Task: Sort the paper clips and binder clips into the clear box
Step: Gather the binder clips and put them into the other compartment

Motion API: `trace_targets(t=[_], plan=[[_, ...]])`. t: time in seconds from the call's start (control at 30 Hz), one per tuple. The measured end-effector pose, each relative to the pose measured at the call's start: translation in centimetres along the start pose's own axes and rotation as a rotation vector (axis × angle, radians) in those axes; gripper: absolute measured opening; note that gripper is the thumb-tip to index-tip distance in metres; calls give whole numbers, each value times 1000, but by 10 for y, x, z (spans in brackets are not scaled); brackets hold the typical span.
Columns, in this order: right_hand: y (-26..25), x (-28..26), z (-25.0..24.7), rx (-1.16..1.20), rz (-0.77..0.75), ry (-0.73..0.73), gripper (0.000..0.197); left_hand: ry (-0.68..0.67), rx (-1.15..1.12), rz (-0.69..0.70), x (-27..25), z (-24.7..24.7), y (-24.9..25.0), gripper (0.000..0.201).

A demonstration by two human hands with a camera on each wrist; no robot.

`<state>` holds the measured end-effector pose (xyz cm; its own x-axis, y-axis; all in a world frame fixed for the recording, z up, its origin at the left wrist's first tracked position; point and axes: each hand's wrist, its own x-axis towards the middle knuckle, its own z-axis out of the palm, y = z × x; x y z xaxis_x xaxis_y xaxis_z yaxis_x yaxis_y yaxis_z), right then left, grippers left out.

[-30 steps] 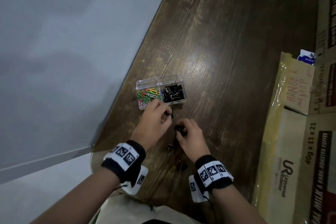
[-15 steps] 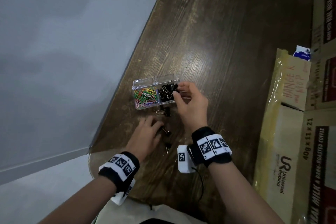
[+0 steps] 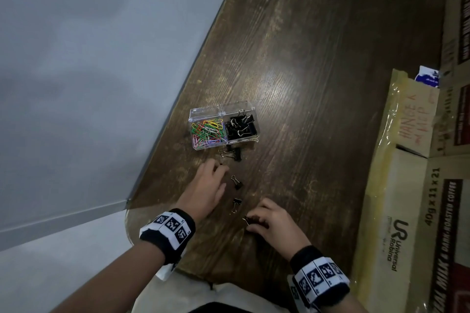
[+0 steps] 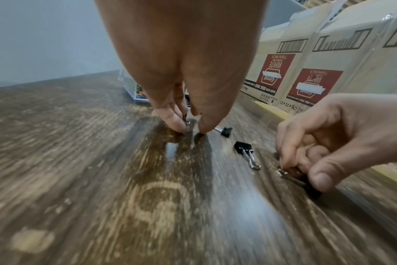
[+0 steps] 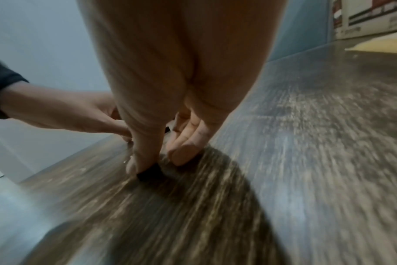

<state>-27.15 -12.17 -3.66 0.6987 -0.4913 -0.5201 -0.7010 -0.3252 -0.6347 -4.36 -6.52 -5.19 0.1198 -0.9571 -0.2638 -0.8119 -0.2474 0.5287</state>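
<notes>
Dark worn wood table (image 3: 318,63), grey wall left, taped cardboard cartons (image 3: 417,211) along the right edge. Clear box (image 3: 236,107) sits mid-table, lid open, two compartments: coloured paper clips (image 3: 207,132) in the left one, black binder clips (image 3: 241,124) in the right one.

Four loose binder clips visible on the table: one large clip (image 3: 232,154) just beside the box front, two small clips (image 3: 236,181) between the hands, one in the right hand.

Right hand (image 3: 273,227): fingers curled, pinching a small binder clip (image 4: 295,179) against the table. Left hand (image 3: 207,189): fingertips down at the table near the large clip, pinched on something small with a wire glint; likely a clip, can't confirm.

Handling, my read: clips are light, rigid steel, not fragile, and slide on the wood. Best hold is across the black body or by the wire loops; the loops swivel, so the body is steadier.

Hard to see: the left hand's item is hidden in the head view, both wrist views are motion-blurred, and the box is mostly blocked in the left wrist view.
</notes>
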Motion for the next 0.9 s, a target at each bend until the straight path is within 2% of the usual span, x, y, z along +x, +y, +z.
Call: trace_targets(t=[0.17, 0.23, 0.33, 0.43, 0.53, 0.67, 0.8, 0.83, 0.9], plan=[[-7, 2, 5, -16, 7, 131, 17, 34, 15, 24, 4, -5, 2, 14], [-10, 5, 4, -1, 2, 178, 21, 34, 53, -21, 5, -7, 3, 19], [-9, 9, 6, -16, 20, 143, 36, 33, 103, -54, 4, -7, 4, 34], [-11, 16, 10, -25, -8, 161, 27, 23, 131, -43, 4, -5, 3, 29], [-15, 26, 7, 26, 57, 211, 20, 9, 108, -94, 5, -5, 2, 26], [-30, 46, -12, 257, -13, 514, 12, -43, 5, -111, 5, -9, 3, 17], [-55, 76, -50, 306, -140, 757, 9, -106, -105, -93, 9, -27, 13, 13], [-59, 84, -58, 326, -166, 786, 8, -89, -125, -82, 12, -33, 18, 14], [-64, 96, -67, 385, -182, 803, 9, 33, -174, -44, 22, -48, 29, 14]])
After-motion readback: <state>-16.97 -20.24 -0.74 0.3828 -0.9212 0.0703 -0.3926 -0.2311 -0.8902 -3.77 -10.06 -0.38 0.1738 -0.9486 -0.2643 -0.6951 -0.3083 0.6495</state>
